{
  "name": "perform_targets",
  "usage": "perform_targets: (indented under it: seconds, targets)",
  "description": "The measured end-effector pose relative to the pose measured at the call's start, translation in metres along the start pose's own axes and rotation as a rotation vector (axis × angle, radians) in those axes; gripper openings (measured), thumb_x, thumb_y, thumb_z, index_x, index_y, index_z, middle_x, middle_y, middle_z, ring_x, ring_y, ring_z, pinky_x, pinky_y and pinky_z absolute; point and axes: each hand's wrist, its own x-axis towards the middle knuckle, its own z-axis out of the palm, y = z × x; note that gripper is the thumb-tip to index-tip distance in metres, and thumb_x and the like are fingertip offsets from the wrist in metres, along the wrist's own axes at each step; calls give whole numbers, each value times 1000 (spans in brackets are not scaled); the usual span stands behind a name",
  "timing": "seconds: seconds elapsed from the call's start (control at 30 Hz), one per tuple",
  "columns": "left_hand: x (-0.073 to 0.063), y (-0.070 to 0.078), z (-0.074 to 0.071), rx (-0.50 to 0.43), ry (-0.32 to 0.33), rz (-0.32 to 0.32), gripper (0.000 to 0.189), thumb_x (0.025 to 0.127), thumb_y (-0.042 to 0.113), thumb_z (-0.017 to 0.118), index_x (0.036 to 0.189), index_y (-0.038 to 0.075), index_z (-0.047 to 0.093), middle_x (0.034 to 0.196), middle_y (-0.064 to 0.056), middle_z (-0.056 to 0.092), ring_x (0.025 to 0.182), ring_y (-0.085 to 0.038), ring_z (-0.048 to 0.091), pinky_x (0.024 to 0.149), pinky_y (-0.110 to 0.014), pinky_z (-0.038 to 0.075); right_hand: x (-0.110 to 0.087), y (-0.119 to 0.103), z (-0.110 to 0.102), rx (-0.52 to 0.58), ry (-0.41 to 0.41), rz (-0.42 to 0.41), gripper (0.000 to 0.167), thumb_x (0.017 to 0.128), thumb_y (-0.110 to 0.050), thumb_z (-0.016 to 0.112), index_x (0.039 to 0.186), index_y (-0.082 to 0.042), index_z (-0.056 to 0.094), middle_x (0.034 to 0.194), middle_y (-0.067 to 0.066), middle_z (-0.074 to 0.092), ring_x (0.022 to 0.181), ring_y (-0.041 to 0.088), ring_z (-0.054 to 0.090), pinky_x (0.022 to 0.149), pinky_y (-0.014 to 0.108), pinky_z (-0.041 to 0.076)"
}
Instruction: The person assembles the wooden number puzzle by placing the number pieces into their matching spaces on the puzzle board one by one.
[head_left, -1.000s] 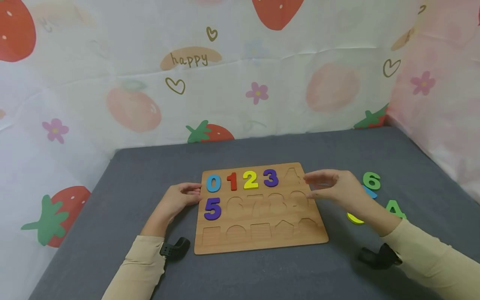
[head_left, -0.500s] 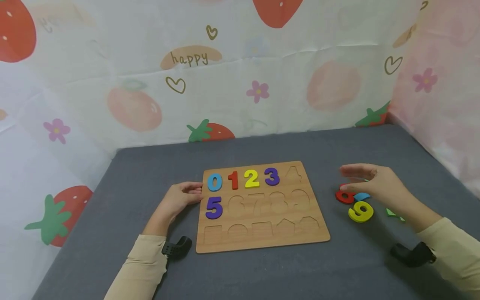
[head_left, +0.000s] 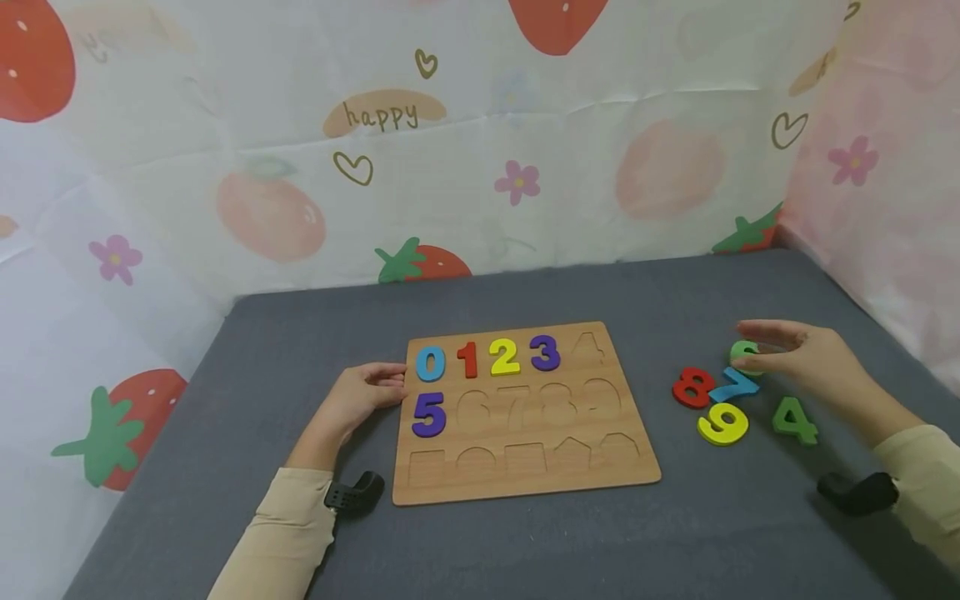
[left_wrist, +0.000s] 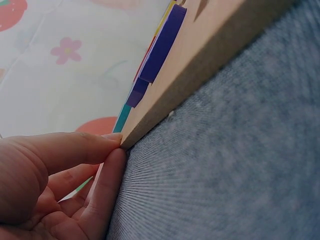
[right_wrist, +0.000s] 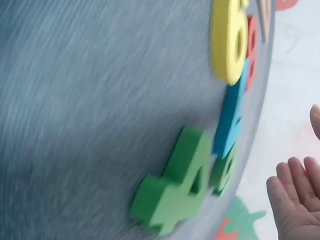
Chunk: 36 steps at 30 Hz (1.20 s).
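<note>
A wooden number puzzle board (head_left: pixel 480 467) lies on the grey table, with a blue 0 (head_left: pixel 431 364), red 1 (head_left: pixel 467 360), yellow 2 (head_left: pixel 505 357), purple 3 (head_left: pixel 545 352) and purple 5 (head_left: pixel 429 415) in its upper rows. The left edge of the board is pinched by my left hand (head_left: pixel 367 385); the left wrist view shows thumb (left_wrist: pixel 95 147) and fingertips right at that edge. My right hand (head_left: pixel 813 358) hovers over the loose green 6 (head_left: pixel 742 350), which it partly covers in the head view. Its fingers (right_wrist: pixel 292 182) are extended and hold nothing.
Right of the board lie a red 8 (head_left: pixel 693 387), blue 7 (head_left: pixel 735 385), yellow 9 (head_left: pixel 723 424) and green 4 (head_left: pixel 795 421), close together. A printed cloth (head_left: pixel 562 225) hangs behind the table (head_left: pixel 525 550). Black wrist straps (head_left: pixel 858 493) sit on both arms.
My right hand has moved from the board's right edge rightward to above the green 6, uncovering the other loose numbers. The left hand has stayed at the board.
</note>
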Motion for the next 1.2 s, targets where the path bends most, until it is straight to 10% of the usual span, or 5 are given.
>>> perform_targets:
  seconds: [0.17,0.37,0.43,1.2]
  targets:
    - [-1,0,0,-1,4,-9,47,94,12,68,138,1,57,127,-18,64,110,-16,64,99,-36,50,7,13,-5,-27,-9,-13,77,88,-52,71,149,-12,45,120,-36,49,106,-14,50,92,33,50]
    - [-3,1,0,-5,4,-16,47,94,13,68,138,2,57,127,-18,64,112,-20,62,99,-36,50,15,23,-7,-44,-65,-2,88,88,-47,73,153,-4,35,156,20,39,138,47,37,104,63,38]
    - [-3,0,0,-3,3,-14,47,94,13,69,138,2,57,127,-18,64,111,-18,63,99,-36,50,17,26,-7,-47,-82,-2,90,87,-45,74,154,-2,32,155,28,34,139,49,33,104,65,35]
    - [-1,2,0,-3,5,-1,46,93,11,69,137,1,58,126,-18,64,109,-17,63,94,-30,52,28,33,-7,-188,-98,-41,85,91,-44,70,149,8,35,148,36,38,134,54,38,98,62,44]
